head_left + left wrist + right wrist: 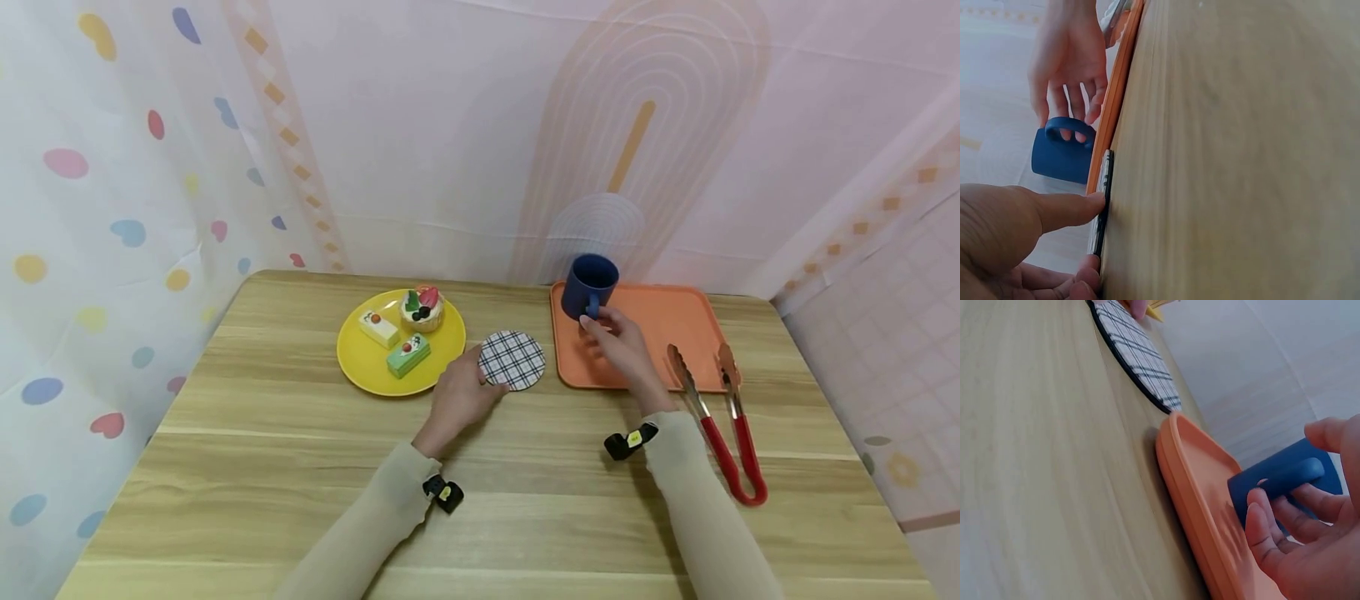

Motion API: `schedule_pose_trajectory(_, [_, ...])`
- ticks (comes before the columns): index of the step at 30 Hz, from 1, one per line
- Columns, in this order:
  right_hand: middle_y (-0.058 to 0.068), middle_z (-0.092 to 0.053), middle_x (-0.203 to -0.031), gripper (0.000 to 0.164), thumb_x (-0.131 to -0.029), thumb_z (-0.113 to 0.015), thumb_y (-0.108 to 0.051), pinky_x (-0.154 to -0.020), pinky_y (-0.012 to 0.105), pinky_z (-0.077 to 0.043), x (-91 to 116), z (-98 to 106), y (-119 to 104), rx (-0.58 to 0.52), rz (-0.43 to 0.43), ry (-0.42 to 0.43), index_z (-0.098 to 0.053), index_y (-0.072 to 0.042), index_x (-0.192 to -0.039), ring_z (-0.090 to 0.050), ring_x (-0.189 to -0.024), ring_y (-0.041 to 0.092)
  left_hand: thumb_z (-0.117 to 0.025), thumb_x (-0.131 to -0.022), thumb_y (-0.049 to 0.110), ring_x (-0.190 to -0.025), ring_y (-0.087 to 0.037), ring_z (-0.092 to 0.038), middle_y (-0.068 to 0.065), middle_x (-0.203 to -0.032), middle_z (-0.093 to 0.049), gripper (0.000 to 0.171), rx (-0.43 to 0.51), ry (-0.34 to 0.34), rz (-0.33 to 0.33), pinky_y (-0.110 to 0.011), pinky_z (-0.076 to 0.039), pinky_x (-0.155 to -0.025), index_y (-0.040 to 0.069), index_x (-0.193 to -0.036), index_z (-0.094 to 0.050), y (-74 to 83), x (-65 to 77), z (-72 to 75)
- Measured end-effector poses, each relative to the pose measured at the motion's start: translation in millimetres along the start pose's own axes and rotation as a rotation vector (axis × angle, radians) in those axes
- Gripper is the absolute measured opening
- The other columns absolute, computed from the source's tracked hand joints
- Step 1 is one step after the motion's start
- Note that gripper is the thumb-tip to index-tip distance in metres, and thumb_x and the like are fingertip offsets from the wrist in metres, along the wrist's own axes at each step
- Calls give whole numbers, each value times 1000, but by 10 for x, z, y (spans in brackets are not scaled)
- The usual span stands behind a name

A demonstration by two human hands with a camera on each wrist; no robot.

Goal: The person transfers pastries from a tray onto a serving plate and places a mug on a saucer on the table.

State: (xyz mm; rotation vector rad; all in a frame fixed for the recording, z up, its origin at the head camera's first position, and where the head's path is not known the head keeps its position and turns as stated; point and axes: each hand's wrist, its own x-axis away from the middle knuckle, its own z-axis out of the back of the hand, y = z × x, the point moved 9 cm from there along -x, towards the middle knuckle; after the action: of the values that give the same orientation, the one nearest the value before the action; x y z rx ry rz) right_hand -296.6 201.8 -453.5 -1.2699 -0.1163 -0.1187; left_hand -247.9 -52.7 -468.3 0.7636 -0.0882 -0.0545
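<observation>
At the handle of a dark blue mug (588,287), my right hand (622,350) holds on with its fingers, some of them through the loop in the left wrist view. The mug is upright over the back left corner of an orange tray (660,333); whether its base touches the tray is hard to tell. My left hand (465,392) pinches the left edge of a round plaid coaster (512,360), which lies at table level. In the left wrist view the thumb (1072,209) is on the coaster (1102,187), and the other fingers are at its near edge.
Left of the coaster is a yellow plate (360,367) with a fruit tart (422,311), a pale cake slice (378,330) and a green one (408,356). Red-handled tongs (723,450) lie spread, tips over the tray's front right. A patterned curtain (450,167) backs the table.
</observation>
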Motion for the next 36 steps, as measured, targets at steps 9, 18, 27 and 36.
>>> schedule_pose_trajectory(9, [19, -65, -122, 51, -110, -39, -43, -75, 24, -58, -104, -145, -6, -146, -45, -10, -54, -8, -144, -66, -90, 19, -85, -85, 25, -109, -29, -68, -11, -118, -73, 57, -8, 7, -7, -46, -60, -91, 5, -134, -63, 25, -7, 22])
schedule_pose_trajectory(18, [8, -52, -97, 42, -113, -30, -38, -68, 24, -52, -123, -132, 13, -203, -40, 76, -52, -5, -128, -51, -79, 18, -85, -86, 26, -101, -24, -66, -10, -110, -72, 58, -6, -19, -3, -41, -60, -84, 5, -136, -62, 42, -23, -21])
schedule_pose_trajectory(27, [4, -49, -91, 38, -113, -32, -37, -63, 24, -48, -111, -105, 43, -183, -41, 129, -55, -8, -121, -47, -75, 16, -85, -85, 24, -99, -23, -66, -9, -106, -73, 56, 10, -12, 1, -41, -60, -83, 6, -133, -64, 6, -8, -7])
schedule_pose_trajectory(36, [5, -47, -90, 33, -113, -33, -34, -61, 23, -45, -106, -94, 88, -242, -5, 97, -55, -10, -115, -44, -76, 17, -86, -85, 26, -89, -21, -63, -5, -92, -67, 53, -4, -16, 2, -36, -56, -74, 6, -130, -65, -8, -4, 2])
